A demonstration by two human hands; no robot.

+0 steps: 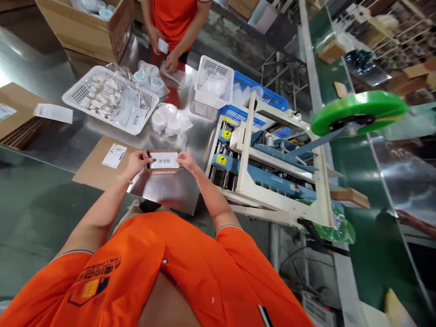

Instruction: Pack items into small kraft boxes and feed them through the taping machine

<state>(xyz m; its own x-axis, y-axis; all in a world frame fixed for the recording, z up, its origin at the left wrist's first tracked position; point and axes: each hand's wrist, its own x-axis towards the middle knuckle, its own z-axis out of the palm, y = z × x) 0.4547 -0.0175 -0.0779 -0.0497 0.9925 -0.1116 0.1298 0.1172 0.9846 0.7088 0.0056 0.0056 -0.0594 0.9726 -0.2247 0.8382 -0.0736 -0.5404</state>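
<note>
A small open cardboard box (164, 171) stands at the front edge of the metal table, with a white printed card (164, 160) lying in its opening. My left hand (137, 163) is closed at the card's left end, thumb and fingers pinching its edge. At the right end my right hand (186, 161) pinches the card's other edge. Left of the box lies a flat cardboard sheet (97, 167) with a white label. Just behind the box are round white items in clear plastic bags (169, 120).
A white basket (76, 101) of small bagged parts is at back left, a white basket (227, 72) further right. The taping machine (282, 181) borders the table's right side. Across the table, a person in orange (175, 22) handles a small white item.
</note>
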